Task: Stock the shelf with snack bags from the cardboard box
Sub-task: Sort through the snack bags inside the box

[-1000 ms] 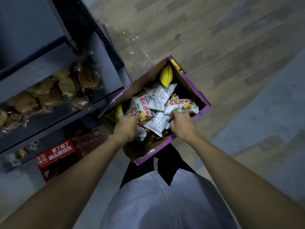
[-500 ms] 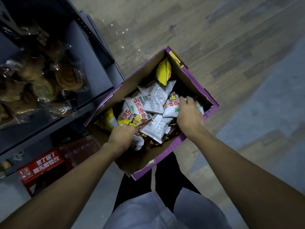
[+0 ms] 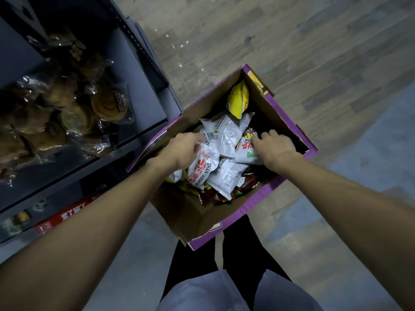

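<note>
A wood-patterned floor (image 3: 314, 52) spreads beyond the cardboard box (image 3: 179, 212). Left of the box, a dark shelf (image 3: 146, 108) holds clear-wrapped pastries (image 3: 107, 106). Lower left sits a red carton (image 3: 67, 215).

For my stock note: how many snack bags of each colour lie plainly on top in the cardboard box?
White plastic snack bags: 4
Yellow plastic snack bag: 1
Total: 5; the dark bags beneath are too hidden to count.
</note>
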`<state>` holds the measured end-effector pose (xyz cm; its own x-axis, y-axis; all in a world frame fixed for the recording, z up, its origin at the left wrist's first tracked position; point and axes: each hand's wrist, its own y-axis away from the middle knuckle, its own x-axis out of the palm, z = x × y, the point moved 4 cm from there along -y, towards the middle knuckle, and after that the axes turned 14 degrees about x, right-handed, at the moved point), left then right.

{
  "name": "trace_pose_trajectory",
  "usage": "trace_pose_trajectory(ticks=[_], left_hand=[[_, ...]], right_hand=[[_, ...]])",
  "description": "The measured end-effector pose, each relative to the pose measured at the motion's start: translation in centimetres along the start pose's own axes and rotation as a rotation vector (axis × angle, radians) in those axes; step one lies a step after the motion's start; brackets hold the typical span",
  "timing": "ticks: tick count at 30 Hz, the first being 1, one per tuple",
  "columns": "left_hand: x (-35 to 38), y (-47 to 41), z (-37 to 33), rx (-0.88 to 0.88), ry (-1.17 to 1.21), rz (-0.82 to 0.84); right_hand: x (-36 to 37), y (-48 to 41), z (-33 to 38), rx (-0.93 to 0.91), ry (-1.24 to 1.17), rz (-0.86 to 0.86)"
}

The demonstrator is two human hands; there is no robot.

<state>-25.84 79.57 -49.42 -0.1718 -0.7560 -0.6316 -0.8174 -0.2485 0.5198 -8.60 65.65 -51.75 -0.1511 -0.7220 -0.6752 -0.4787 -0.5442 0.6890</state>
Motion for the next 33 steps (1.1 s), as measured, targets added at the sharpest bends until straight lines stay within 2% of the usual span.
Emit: trace_pose_trajectory(ticks=[3, 12, 16, 19, 22, 26, 33], left_hand=[[-0.6, -1.5, -0.7, -0.008, 0.016, -0.031], [-0.5, -3.8, -1.3, -0.093, 0.138, -0.176], [0.9, -3.9, -0.1, -0.185, 0.191, -0.378], [2.9, -2.9, -0.3, -0.072, 0.166, -0.426], [5.0, -1.0, -0.7, 0.027, 0.078, -0.422], [7.4, 0.0, -0.5, 0.065, -0.037, -0.324], [9.0, -2.2, 0.6, -0.095, -0.081, -0.302]], right_hand=[[-1.3, 0.8, -1.2, 0.007, -0.024, -0.088], [-2.6, 2.5, -1.8, 0.163, -0.401, -0.257], [-1.0, 1.4, -0.5, 0.212, -0.455, -0.220], [0.4, 0.7, 1.1, 0.218, -0.486, -0.182], [1.5, 0.4, 2.6, 0.231, -0.577, -0.121], [3.1, 0.2, 3.9, 0.282, -0.689, -0.036], [4.6, -1.0, 4.5, 0.281, -0.727, 0.051]])
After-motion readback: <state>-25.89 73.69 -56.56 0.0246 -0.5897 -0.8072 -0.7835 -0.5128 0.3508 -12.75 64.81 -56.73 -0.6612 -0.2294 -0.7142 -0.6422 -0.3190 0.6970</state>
